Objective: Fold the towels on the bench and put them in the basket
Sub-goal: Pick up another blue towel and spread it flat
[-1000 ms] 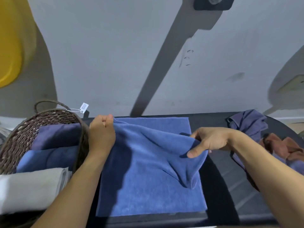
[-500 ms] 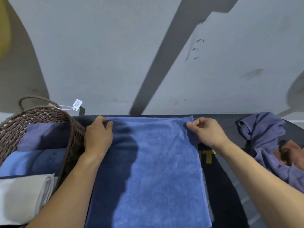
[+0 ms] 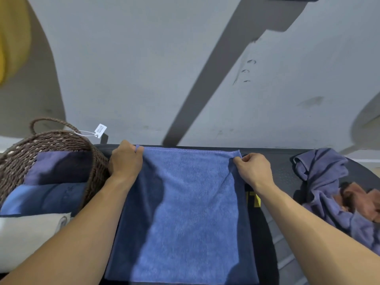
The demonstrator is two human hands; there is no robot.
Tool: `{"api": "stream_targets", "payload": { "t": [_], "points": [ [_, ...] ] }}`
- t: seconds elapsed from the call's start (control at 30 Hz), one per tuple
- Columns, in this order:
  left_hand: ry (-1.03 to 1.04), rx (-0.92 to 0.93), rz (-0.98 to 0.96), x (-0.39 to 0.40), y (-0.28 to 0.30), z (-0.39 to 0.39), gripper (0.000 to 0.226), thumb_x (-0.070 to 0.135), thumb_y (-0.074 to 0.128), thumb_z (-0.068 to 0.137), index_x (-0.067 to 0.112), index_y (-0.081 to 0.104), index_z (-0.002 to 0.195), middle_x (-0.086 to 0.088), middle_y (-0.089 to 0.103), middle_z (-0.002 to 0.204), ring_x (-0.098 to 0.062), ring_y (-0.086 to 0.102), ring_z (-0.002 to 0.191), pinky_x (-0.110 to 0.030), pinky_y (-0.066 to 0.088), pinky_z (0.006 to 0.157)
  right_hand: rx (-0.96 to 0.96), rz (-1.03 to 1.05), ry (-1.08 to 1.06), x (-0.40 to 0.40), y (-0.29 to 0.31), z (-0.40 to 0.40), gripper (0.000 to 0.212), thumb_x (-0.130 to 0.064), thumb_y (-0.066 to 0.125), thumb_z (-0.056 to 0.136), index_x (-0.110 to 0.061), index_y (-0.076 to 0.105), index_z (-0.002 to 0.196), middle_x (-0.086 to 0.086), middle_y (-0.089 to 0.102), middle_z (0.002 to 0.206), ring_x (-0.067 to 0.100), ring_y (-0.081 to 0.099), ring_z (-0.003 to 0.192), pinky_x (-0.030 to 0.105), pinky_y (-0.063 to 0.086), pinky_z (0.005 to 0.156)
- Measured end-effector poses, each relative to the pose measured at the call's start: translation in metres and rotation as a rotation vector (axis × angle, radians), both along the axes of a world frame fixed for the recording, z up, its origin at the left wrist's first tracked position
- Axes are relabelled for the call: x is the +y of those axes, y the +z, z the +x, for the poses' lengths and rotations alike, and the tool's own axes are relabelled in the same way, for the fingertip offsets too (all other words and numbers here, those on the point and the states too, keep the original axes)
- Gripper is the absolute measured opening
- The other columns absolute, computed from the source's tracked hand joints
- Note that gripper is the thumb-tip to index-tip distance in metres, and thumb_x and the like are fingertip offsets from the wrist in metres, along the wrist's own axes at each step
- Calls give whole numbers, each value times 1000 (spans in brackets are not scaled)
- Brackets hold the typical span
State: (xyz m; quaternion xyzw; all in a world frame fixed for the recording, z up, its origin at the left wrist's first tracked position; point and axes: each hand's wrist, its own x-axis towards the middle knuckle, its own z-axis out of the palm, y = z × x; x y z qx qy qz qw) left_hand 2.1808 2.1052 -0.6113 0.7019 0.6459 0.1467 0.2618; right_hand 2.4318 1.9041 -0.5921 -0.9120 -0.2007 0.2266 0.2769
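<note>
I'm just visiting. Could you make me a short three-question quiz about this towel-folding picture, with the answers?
1. True or false: both hands pinch the far corners of the blue towel.
2. Where is the basket? A) by the left hand B) by the right hand C) behind the person
3. Fill in: the unfolded purple and brown towels lie in a ____ on the bench.

Key: 1 true; 2 A; 3 heap.
</note>
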Motion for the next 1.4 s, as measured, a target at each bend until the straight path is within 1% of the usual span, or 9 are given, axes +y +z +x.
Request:
{"api": "stream_targets", "payload": {
  "t": [0.07,0.27,0.4,0.57,0.7,0.87,1.1,1.23,1.4],
  "points": [
    [-18,-35,-60,-6,9,-1,38,37,63,91,2,52,103,-19,63,107,-36,56,97,-33,38,75,14,-25,18,1,7,-3,36,-24,60,86,-12,42,57,5,43,56,21,40,53,29,33,51],
    [-128,-1,-106,-75,40,-36,52,33,70,86,1,42,116,-20,63,111,-39,60,102,-34,42,75,179,-7,-8,-49,28,-26,38,-44,65,87,-11,63,69,15,61,62,25,63,53,39,57,60],
    [-201,57,-85,-139,48,-75,53,31,75,83,6,45,118,-13,59,112,-32,60,102,-34,42,72,282,-65,-70,-125,24,-64,31,-42,74,79,-11,67,74,0,63,65,23,58,66,35,50,66],
    [-148,101,-75,-205,47,-115,52,23,77,81,2,49,120,-16,55,116,-37,52,110,-45,45,89,192,-102,-72,-192,23,-125,23,-41,78,78,-22,65,77,-14,66,71,18,65,81,28,43,68],
    [-34,49,-53,-226,40,-129,34,15,75,82,5,58,110,-17,60,106,-38,53,104,-46,42,89,122,3,-79,-198,23,-155,19,-35,78,80,-22,63,77,-12,66,72,5,59,67,25,40,59],
    [83,3,-100,-232,37,-142,15,18,72,86,11,59,85,-19,58,96,-39,54,93,-44,42,80,69,3,-69,-200,24,-162,18,-32,71,88,-19,65,78,-1,67,78,14,63,71,29,49,63],
    [-6,54,-149,-243,37,-149,38,28,65,89,3,56,62,-10,62,68,-32,55,68,-37,45,63,177,-40,-128,-229,39,-135,16,-27,71,85,-17,69,74,-2,71,61,16,68,63,31,55,62],
    [-53,80,-245,-256,36,-158,33,30,69,85,6,62,63,-3,64,62,-24,61,65,-34,50,61,391,-123,-137,-253,41,-126,15,-21,79,77,-7,74,77,8,74,65,27,74,71,41,61,76],
    [-104,164,-275,-249,50,-162,27,37,67,86,15,62,70,1,65,67,-17,60,62,-31,48,58,315,-308,28,-255,50,-116,19,-31,77,77,-12,74,75,1,71,58,11,62,48,22,49,51]
  ]
}}
